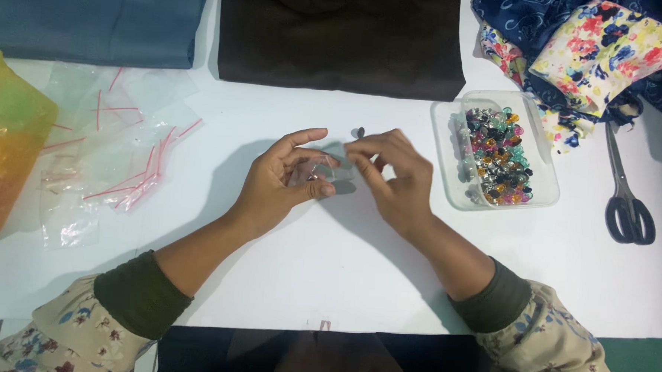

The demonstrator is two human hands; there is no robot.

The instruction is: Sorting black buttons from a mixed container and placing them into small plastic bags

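My left hand (pixel 278 180) and my right hand (pixel 389 177) meet over the middle of the white table (pixel 327 275). Together they hold a small clear plastic bag (pixel 330 169) between thumbs and fingers. Something small and shiny sits inside the bag near my left thumb. A small dark piece (pixel 359 132) shows just above my right fingertips; whether it touches them I cannot tell. A clear plastic box (pixel 450 176) of colourful shiny beads (pixel 500 156) stands just right of my right hand.
Several empty clear bags with red strips (pixel 117 150) lie at the left, beside a yellow-orange plastic container (pixel 2 142). Folded blue cloth (pixel 93 16) and dark brown cloth (pixel 341 38) lie at the back, flowered fabric (pixel 590 48) at the back right. Scissors (pixel 625 191) lie at the right.
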